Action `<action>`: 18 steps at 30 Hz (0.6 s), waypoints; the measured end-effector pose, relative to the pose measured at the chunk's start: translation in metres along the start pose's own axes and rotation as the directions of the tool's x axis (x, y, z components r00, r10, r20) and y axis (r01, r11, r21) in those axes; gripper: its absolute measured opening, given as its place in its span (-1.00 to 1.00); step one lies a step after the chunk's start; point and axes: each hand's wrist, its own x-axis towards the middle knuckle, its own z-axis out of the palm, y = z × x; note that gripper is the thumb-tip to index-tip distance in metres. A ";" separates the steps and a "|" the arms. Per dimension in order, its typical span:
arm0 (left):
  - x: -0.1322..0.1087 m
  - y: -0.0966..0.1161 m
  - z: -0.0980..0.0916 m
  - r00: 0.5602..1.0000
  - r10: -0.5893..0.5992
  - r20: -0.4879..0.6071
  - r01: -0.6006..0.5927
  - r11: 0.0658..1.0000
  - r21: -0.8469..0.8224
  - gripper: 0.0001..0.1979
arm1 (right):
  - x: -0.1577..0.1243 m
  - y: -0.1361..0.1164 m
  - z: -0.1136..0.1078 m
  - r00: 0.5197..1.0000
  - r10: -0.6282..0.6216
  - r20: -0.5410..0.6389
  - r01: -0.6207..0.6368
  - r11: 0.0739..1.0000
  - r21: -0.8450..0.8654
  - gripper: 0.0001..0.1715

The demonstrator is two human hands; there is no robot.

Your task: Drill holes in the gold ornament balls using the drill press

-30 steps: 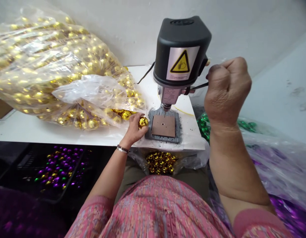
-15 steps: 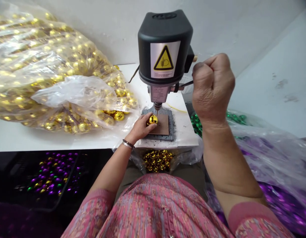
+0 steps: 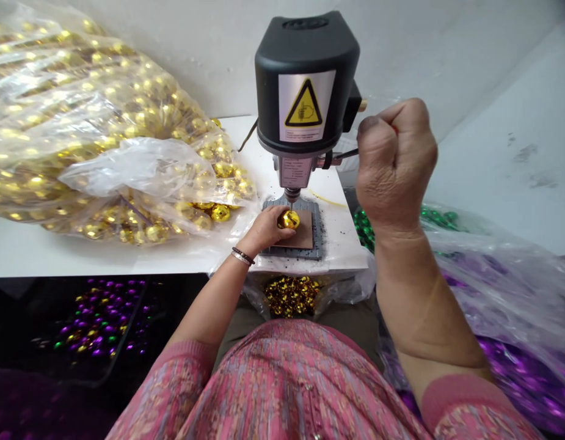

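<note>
My left hand [image 3: 267,228] grips a shiny gold faceted ball [image 3: 289,220] between thumb and fingers. The ball is over a brown board [image 3: 301,237] on the grey base plate [image 3: 317,244] of a drill press. Straight above it is the drill chuck [image 3: 292,194], with a thin bit reaching down to the ball's top; whether it has entered the ball I cannot tell. My right hand [image 3: 396,168] is closed in a fist around the lever [image 3: 350,153] at the machine's right side. The black motor housing [image 3: 305,61] bears a yellow warning triangle.
A big clear bag of gold balls [image 3: 126,116] covers the left of the white table [image 3: 71,260]. Gold pieces [image 3: 291,296] fill an open bag below the table's front edge. Purple balls [image 3: 524,379] in plastic and green balls [image 3: 440,217] lie on the right. Dark shavings surround the base.
My left hand has shifted slightly right with the gold ball, bringing it under the drill bit. My right hand stays on the lever, almost unmoved.
</note>
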 end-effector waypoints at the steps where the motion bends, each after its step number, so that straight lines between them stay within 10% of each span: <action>1: 0.001 -0.001 0.001 1.000 0.013 0.002 -0.013 1.000 -0.008 -0.41 | 0.000 0.000 0.000 1.000 -0.005 -0.003 0.005 1.000 -0.004 -0.72; 18: 0.001 -0.007 0.014 0.998 -0.054 0.035 0.060 0.968 -0.245 -0.35 | -0.038 0.007 -0.014 0.996 -0.072 0.051 0.079 0.982 -0.169 -0.84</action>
